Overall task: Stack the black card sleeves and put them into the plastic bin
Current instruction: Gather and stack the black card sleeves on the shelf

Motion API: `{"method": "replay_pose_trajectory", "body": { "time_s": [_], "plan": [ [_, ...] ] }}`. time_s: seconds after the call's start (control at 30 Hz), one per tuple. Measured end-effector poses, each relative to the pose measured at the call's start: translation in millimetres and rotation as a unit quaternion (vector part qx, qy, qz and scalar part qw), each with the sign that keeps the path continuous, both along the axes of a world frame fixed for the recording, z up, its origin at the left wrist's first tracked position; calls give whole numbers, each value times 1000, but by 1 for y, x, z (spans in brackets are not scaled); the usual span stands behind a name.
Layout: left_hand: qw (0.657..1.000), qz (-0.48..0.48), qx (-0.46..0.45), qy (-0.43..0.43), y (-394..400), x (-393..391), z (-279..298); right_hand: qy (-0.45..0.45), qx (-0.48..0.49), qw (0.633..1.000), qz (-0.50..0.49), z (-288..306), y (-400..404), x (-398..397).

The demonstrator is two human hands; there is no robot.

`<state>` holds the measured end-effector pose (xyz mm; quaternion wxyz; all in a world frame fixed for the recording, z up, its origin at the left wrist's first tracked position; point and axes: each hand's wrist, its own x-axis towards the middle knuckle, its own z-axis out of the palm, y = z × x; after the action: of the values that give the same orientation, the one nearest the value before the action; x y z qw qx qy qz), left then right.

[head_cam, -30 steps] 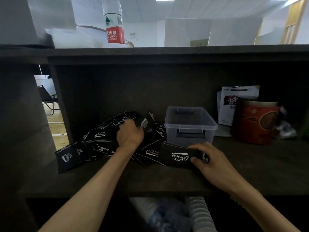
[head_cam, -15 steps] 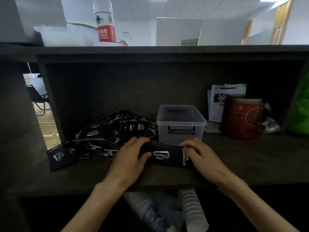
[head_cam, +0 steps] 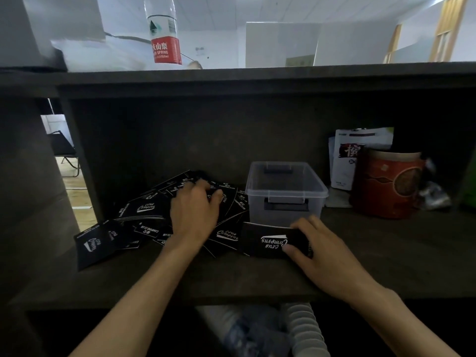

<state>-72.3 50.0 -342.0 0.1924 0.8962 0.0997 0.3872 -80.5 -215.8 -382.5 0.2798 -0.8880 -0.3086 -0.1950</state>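
On dark shelf (head_cam: 386, 258), left hand (head_cam: 194, 215) gone from sleeve stack (head_cam: 270, 240) back onto loose black card sleeves (head_cam: 144, 210), fingers spread flat, apparently gripping nothing. Right hand (head_cam: 316, 249) pinching stack, just before clear plastic bin (head_cam: 286, 191). Bin empty, open-topped; red canister (head_cam: 386, 184) close right; bare shelf frontward.

**Count of things on the shelf**

Two hands are in view: the left hand (head_cam: 193, 215) at 9 o'clock of the right hand (head_cam: 322, 256). One clear plastic bin (head_cam: 284, 191) stands at 12 o'clock of the right hand. The loose black card sleeves (head_cam: 144, 210) overlap too much for an exact count; at least ten show. One gathered stack (head_cam: 270, 240) lies apart. One red canister (head_cam: 386, 184), one white pouch (head_cam: 358, 150), one water bottle (head_cam: 163, 34).
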Motion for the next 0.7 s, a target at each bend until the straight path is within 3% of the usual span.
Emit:
{"method": "replay_pose_trajectory", "body": {
  "time_s": [0.1,0.23,0.3,0.4,0.47,0.5,0.57,0.6,0.63,0.7],
  "plan": [
    [973,91,35,207,6,22,7,5,0,1000,-3,0,0,0],
    [966,83,-58,239,15,28,6,11,-1,1000,-2,1,-1,0],
    [971,59,-124,196,22,21,6,10,0,1000,-2,0,0,0],
    [979,9,-201,5,28,-6,13,3,0,1000,-5,1,0,0],
    [961,-111,-236,-95,32,-30,22,6,-6,1000,-13,2,0,1],
    [942,-206,-250,-94,33,-43,25,9,-10,1000,-16,2,0,1],
    [903,-367,-225,8,28,-64,22,14,-20,1000,-20,3,0,1],
    [900,-392,-178,70,23,-70,17,17,-22,999,-19,4,0,1],
    [912,-379,-118,105,18,-71,8,22,-21,999,-15,4,0,0],
    [954,-287,-14,84,7,-66,-9,27,-15,1000,-2,6,-1,-1]
  ]
}}
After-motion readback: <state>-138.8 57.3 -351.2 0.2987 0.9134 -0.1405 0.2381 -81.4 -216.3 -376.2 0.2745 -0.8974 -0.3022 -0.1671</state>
